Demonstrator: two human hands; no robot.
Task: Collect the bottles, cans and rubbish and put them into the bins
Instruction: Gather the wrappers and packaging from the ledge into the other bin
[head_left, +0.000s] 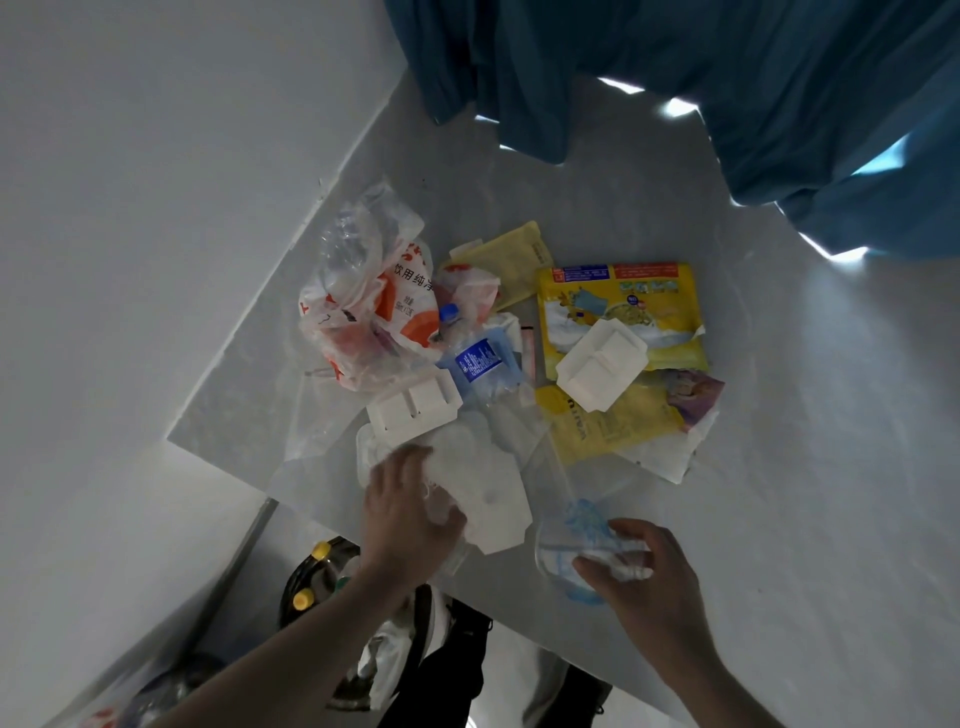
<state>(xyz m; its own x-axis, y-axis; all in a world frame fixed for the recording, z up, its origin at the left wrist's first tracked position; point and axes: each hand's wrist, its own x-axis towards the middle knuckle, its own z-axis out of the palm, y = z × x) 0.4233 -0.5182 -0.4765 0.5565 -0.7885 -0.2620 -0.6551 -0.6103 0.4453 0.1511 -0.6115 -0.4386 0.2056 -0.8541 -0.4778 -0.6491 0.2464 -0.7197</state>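
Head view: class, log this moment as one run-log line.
left hand: grips white wrapper | right hand: holds clear plastic cup | blue-label bottle: on table, untouched

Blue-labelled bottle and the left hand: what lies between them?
In the head view, a white moulded tray and crumpled clear plastic lie between the blue-labelled bottle and the left hand.

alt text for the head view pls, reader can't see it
Two bare hands reach into rubbish on a pale table: the left hand grips crumpled white plastic packaging, the right hand holds a clear crushed bottle. Beyond lie yellow snack packets, white moulded trays, a blue-capped water bottle and an orange-printed plastic bag.
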